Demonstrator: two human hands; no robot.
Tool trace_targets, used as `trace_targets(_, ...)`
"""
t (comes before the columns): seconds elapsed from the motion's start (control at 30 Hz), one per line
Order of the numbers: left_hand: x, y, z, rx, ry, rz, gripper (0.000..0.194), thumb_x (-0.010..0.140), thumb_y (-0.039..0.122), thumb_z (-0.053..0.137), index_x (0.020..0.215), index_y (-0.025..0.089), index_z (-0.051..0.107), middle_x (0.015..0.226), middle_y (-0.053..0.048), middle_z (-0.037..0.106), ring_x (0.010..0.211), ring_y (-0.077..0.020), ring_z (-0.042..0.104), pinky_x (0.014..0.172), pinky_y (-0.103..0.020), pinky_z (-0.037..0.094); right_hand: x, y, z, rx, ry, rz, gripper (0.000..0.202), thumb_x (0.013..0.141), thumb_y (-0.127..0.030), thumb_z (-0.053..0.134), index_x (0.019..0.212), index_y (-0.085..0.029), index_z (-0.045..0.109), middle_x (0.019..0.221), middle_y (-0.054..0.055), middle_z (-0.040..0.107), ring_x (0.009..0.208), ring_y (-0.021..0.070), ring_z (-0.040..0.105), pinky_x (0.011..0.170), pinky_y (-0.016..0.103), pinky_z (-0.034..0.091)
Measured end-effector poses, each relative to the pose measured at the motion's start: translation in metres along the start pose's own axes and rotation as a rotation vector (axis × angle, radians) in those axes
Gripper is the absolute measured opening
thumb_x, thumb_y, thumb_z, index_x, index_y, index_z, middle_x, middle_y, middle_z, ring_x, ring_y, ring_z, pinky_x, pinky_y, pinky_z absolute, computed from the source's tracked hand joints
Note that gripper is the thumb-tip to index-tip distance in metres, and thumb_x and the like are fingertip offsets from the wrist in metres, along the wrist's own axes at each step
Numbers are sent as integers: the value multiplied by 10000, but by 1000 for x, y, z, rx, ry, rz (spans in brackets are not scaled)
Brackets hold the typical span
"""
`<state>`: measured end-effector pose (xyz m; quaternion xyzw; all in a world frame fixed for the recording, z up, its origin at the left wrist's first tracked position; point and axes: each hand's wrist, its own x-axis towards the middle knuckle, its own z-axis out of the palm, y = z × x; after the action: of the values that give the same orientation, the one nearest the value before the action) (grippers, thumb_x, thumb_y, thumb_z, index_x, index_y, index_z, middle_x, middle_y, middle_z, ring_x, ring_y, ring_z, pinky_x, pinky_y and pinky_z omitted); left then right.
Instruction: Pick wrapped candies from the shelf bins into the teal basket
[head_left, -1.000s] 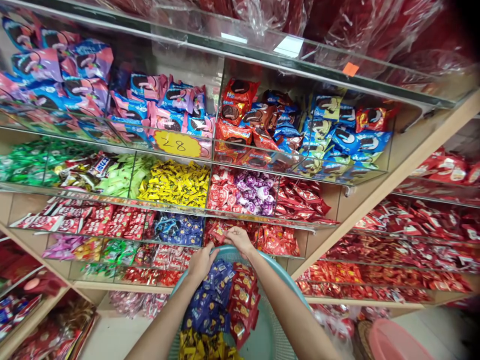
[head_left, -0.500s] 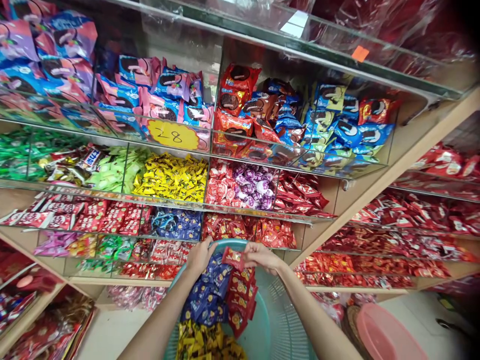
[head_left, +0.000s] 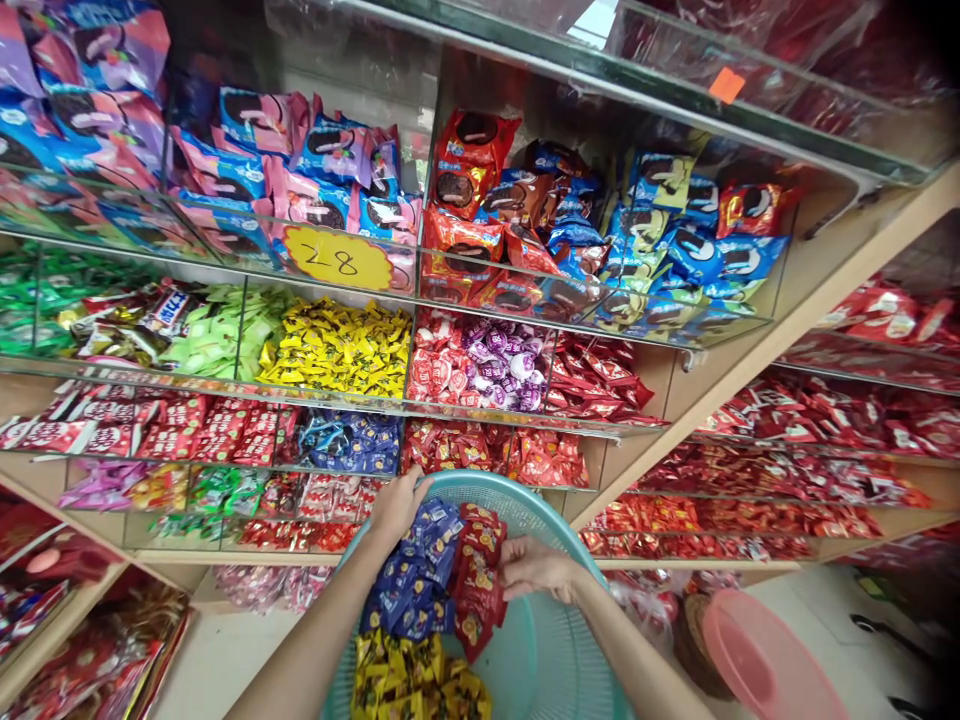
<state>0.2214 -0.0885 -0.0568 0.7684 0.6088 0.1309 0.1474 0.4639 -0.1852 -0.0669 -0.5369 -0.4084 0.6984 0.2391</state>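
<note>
A teal plastic basket (head_left: 555, 500) stands in front of me, holding blue candy packets (head_left: 416, 580), red candy packets (head_left: 480, 580) and yellow candy packets (head_left: 412, 680) in separate groups. My left hand (head_left: 397, 505) is closed on the basket's rim at its far left side. Inside the basket, my right hand (head_left: 538, 570) has its fingers bent together against the right edge of the red packets. They look pinched on a red packet there, though the fingertips are partly hidden.
Beyond the basket rise glass-fronted shelves with wrapped cookies (head_left: 465, 250), yellow candies (head_left: 337, 345) and purple-white candies (head_left: 506, 365). A yellow price tag (head_left: 337, 258) reads 28. Angled shelves of red packets (head_left: 817, 410) run along the right. A pink tub (head_left: 772, 660) sits on the floor.
My right hand has moved down and slightly right, bringing the raised red packet down onto the red group. My left hand stays on the rim. The view has shifted slightly.
</note>
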Motion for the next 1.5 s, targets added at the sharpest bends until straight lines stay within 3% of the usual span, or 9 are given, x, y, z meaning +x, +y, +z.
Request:
trace_targets(0.2, 0, -1, 1, 15, 8, 7, 391, 911, 504, 269, 1025, 245, 539, 837, -53, 676, 800, -209, 635, 626, -242, 374, -1, 6, 15, -46, 94, 52, 363, 489, -317, 790, 572, -174, 467, 543, -20, 565, 568, 133, 602, 666, 292, 521)
trace_targets(0.33, 0, -1, 2, 20, 21, 15, 387, 911, 502, 270, 1018, 248, 542, 836, -47, 680, 793, -213, 641, 622, -243, 379, -7, -1, 21, -353, 198, 51, 349, 606, -357, 702, 518, -192, 407, 443, -18, 526, 492, 142, 569, 513, 246, 451)
trace_targets(0.5, 1, -1, 3, 11, 39, 2, 383, 908, 496, 284, 1041, 251, 547, 865, -52, 687, 818, -222, 641, 641, -253, 397, -51, 5, 8, -738, 712, -257, 204, 746, -393, 523, 664, -206, 530, 633, 29, 625, 633, 187, 598, 612, 290, 451)
trace_targets(0.63, -1, 0, 1, -26, 30, -26, 387, 899, 503, 299, 1028, 255, 567, 878, -45, 688, 828, -208, 639, 649, -242, 406, -89, 45, -10, -627, 1194, -369, 454, 686, -535, 540, 985, -196, 584, 1059, 124, 620, 1019, 298, 557, 872, 407, 425)
trace_targets(0.77, -11, 1, 2, -55, 34, -79, 402, 893, 502, 311, 1094, 276, 576, 944, -43, 691, 892, -214, 631, 709, -260, 424, -97, 94, -19, -233, 1061, -350, 645, 658, -563, 551, 1167, -169, 514, 1172, 116, 593, 1091, 280, 546, 901, 362, 449)
trace_targets(0.9, -29, 0, 6, -93, 72, -144, 444, 888, 506, 312, 1229, 308, 516, 1085, -48, 663, 972, -227, 611, 778, -299, 434, -94, 114, -26, -131, 1036, -395, 619, 657, -516, 575, 1174, -178, 531, 1189, 100, 595, 1136, 282, 518, 952, 370, 424)
trace_targets(1.07, -59, -9, 3, -75, 68, -273, 448, 879, 517, 303, 1105, 260, 592, 982, -62, 691, 915, -240, 629, 721, -290, 441, -92, 105, -31, -159, 966, -467, 541, 667, -476, 578, 1120, -180, 589, 1170, 100, 608, 1121, 287, 528, 982, 403, 396)
trace_targets(1.27, -92, -38, -8, -73, 66, -397, 436, 873, 520, 297, 1065, 261, 590, 930, -54, 699, 878, -229, 640, 676, -263, 429, -82, 77, -18, -185, 783, -519, 474, 701, -410, 551, 1108, -174, 610, 1122, 99, 630, 1097, 260, 546, 952, 370, 427)
trace_targets(1.5, -111, -61, -20, -69, 75, -457, 433, 868, 511, 307, 1090, 247, 569, 969, -61, 696, 924, -236, 634, 707, -269, 436, -61, 71, -4, -144, 720, -534, 498, 704, -385, 554, 1156, -178, 587, 1194, 97, 597, 1135, 245, 523, 972, 364, 407)
